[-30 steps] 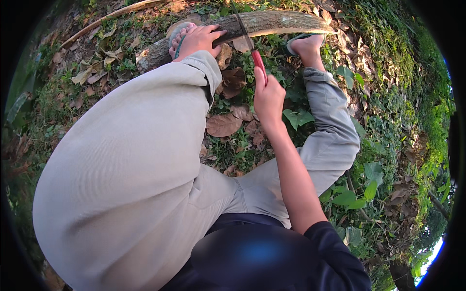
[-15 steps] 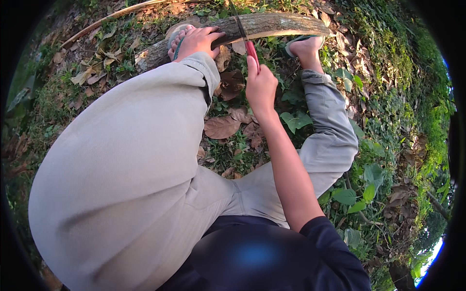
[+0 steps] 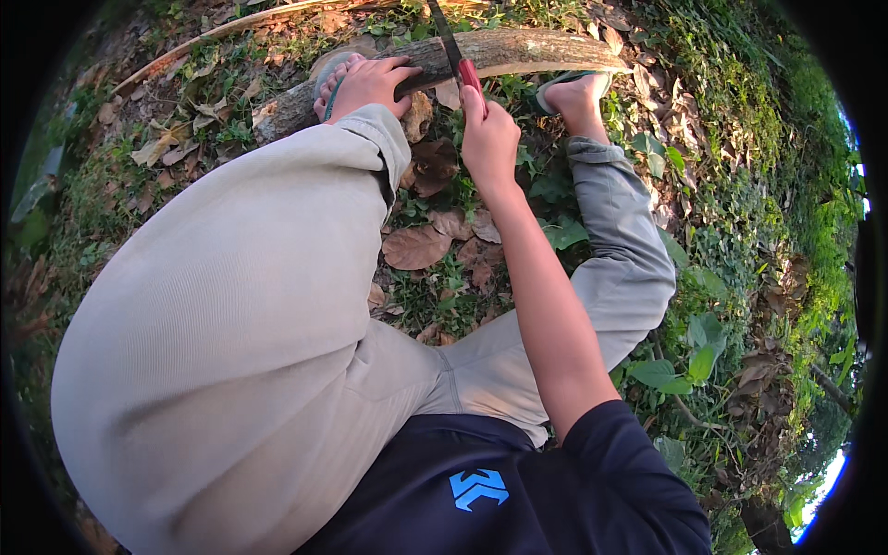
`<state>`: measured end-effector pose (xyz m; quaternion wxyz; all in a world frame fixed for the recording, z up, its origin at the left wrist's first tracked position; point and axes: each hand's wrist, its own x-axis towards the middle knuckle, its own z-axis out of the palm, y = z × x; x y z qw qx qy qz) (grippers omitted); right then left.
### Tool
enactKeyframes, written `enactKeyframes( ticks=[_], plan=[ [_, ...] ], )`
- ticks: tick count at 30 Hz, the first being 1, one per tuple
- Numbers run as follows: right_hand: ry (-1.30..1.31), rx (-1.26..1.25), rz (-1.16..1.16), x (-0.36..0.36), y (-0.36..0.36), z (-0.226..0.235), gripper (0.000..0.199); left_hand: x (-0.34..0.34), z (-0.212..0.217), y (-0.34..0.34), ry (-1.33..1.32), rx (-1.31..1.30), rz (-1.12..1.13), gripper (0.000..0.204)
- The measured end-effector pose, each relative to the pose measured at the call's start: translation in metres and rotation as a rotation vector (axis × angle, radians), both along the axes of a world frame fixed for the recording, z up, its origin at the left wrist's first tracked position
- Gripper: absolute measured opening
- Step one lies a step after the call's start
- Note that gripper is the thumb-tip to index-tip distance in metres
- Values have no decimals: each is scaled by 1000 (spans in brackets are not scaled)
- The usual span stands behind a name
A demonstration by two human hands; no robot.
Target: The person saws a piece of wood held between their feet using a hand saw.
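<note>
A rough-barked log (image 3: 518, 49) lies across the ground ahead of me. My right hand (image 3: 490, 139) is closed around the red handle of a hand saw (image 3: 470, 76). The saw's dark, narrow blade crosses the log left of its middle and points away from me. On the log, just left of the blade, rests my left hand (image 3: 368, 88), fingers spread over the bark. My left foot, in a sandal, is beside that hand at the log's left part. The depth of any cut under the blade cannot be made out.
My right sandalled foot (image 3: 575, 92) is by the log's right end. Dry brown leaves (image 3: 416, 248) and low green plants (image 3: 666, 370) cover the ground. A long thin pale stick (image 3: 213, 35) lies beyond the log at the far left.
My right hand and the saw have moved forward, away from me, and slightly left, so the handle is closer to the log. My left hand stays on the log.
</note>
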<state>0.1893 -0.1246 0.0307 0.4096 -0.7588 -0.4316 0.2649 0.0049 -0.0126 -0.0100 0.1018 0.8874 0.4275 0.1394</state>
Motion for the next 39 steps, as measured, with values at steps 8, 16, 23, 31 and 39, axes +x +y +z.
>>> enactKeyframes(
  ticks=[8,16,23,31,39],
  plan=[
    [-12,-30,-42,-16,-121,-60,46,-9,1,-3,2,-34,28,48],
    [-7,-83,-83,-21,-116,-37,52,-4,-5,1,44,-4,34,52],
    [-40,-179,12,17,-151,-20,48,-6,-6,2,63,-49,45,54],
    [-41,-35,39,16,8,-4,63,-5,-6,6,52,-16,1,58],
    [-37,-61,-64,-13,-129,-62,46,-5,-1,4,20,-27,31,54]
  ],
)
